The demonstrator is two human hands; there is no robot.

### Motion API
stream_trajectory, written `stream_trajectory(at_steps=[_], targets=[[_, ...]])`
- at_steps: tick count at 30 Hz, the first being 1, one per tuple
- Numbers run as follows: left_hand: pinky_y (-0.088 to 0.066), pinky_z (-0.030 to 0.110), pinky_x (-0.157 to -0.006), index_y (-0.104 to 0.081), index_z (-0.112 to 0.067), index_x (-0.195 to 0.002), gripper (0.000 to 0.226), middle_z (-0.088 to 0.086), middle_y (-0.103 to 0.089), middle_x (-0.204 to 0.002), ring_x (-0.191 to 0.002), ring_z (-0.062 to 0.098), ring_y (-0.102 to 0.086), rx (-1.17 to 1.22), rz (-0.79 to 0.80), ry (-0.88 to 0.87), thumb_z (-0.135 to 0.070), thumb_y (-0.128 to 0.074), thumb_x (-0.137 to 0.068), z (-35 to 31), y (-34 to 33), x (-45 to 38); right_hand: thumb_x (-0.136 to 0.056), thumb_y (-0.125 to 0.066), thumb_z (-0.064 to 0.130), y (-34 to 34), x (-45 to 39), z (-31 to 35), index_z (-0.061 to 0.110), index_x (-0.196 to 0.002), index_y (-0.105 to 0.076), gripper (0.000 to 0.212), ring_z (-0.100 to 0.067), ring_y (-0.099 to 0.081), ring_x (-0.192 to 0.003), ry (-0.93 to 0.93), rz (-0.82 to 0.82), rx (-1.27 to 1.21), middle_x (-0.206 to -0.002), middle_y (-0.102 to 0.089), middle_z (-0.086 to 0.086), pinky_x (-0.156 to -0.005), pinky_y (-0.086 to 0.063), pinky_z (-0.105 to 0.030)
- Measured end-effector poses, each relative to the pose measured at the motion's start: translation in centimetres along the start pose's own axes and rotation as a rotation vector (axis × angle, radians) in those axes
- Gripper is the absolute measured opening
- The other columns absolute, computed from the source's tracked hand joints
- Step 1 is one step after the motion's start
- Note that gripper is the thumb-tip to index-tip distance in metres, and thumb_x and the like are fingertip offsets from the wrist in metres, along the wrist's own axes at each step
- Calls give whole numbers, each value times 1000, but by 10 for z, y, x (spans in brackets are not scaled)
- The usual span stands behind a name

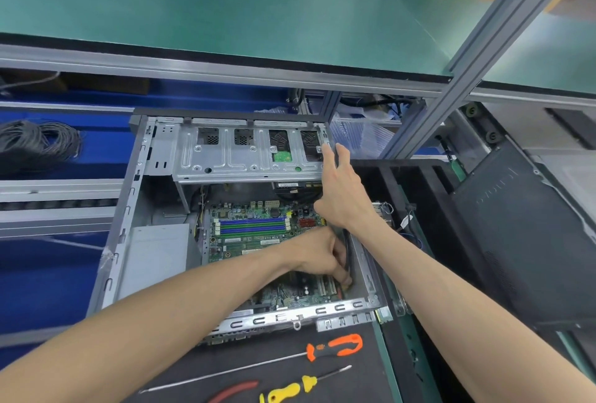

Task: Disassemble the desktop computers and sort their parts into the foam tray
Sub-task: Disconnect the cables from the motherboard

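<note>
The open grey metal desktop computer case [154, 254] lies on the black-matted surface [351, 380], its green motherboard [248, 235] exposed, while the left hand [325, 257] pinches a black cable [347, 251] at the case's right wall and the right hand [342, 189] rests open-fingered on the silver drive cage [238, 157].

Work surface: black mat [351, 377] at the near edge of the bench. Directly on it: an open desktop computer case [135, 209], lying on its side; an orange-handled screwdriver [335, 346], shaft pointing left; a yellow-handled screwdriver [290, 389], shaft pointing up-right; red-handled pliers [235, 390], partly cut off by the lower edge. Right of the mat: a black foam tray [416, 183] with slotted dividers, and a dark side panel [522, 235] resting over its right part. Above: a green-topped shelf [225, 5] on aluminium framing.
</note>
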State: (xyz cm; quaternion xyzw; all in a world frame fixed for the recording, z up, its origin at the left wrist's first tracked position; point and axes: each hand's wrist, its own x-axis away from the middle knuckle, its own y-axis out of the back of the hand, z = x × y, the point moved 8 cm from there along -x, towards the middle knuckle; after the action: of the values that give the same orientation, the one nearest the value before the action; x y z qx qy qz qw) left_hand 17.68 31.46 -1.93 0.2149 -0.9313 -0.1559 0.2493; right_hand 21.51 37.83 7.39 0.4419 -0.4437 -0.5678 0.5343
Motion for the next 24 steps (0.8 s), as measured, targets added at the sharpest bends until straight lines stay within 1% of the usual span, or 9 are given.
stream_trajectory(at_steps=[3,5,7,9,13,15,17,20,24], targets=[[-55,29,-71,-75,-15,-77,13,-9,-73,-75,-78,11,-66,-3,47,72,-27,-80,-76,8,5,1,-70,-73,0,0,0,0,10,-151,-18,98,-43,-55,-106,2,2,-14,-156,-13,-20,-70,-44,-35],[-60,36,-82,-73,-9,-81,9,3,-76,-84,-82,20,-72,153,66,117,-17,-73,-82,14,8,2,-70,-72,-1,0,1,0,10,-151,-19,97,-42,-55,-105,2,5,-23,-156,-13,-18,-68,-43,-36],[-61,36,-70,-68,0,-85,14,12,-76,-84,-73,22,-72,391,53,163,-12,-61,-88,19,13,6,-70,-71,-1,1,0,0,11,-150,-19,96,-42,-55,-105,-1,4,-28,-156,-13,-17,-68,-44,-37],[-52,29,-48,-60,-1,-85,17,16,-74,-79,-55,20,-64,488,-10,182,-16,-54,-89,22,23,11,-70,-70,-1,1,0,0,11,-150,-19,96,-43,-54,-106,-6,1,-29,-155,-13,-17,-69,-44,-37],[-33,15,-37,-62,-14,-89,19,3,-71,-62,-37,8,-49,137,-277,178,-29,-54,-97,30,66,22,-70,-70,1,0,1,-1,12,-149,-18,96,-44,-51,-113,-8,-1,-37,-155,-12,-17,-75,-48,-40],[-42,20,-45,-61,-19,-90,23,-1,-68,-59,-49,7,-59,-105,-401,150,-40,-55,-99,29,86,27,-70,-73,2,0,1,-1,13,-149,-17,97,-44,-52,-113,-9,3,-45,-155,-12,-16,-78,-52,-43],[-52,31,-65,-60,-19,-94,29,4,-68,-71,-74,23,-67,-312,-476,155,-46,-55,-99,30,93,31,-69,-75,4,0,1,-2,14,-148,-18,98,-44,-53,-112,-7,2,-53,-155,-12,-15,-76,-51,-43],[-55,43,-71,-53,-9,-113,49,17,-67,-90,-81,37,-65,-377,-569,230,-55,-43,-101,37,90,32,-69,-79,8,0,0,-3,15,-148,-18,100,-45,-51,-117,-6,7,-70,-155,-12,-14,-76,-48,-41],[-47,37,-62,-46,-11,-121,72,6,-58,-74,-66,27,-56,-422,-536,222,-74,-25,-94,38,75,23,-69,-74,5,0,1,-3,17,-147,-18,97,-43,-47,-122,-14,-1,-87,-155,-12,-11,-79,-50,-42]])
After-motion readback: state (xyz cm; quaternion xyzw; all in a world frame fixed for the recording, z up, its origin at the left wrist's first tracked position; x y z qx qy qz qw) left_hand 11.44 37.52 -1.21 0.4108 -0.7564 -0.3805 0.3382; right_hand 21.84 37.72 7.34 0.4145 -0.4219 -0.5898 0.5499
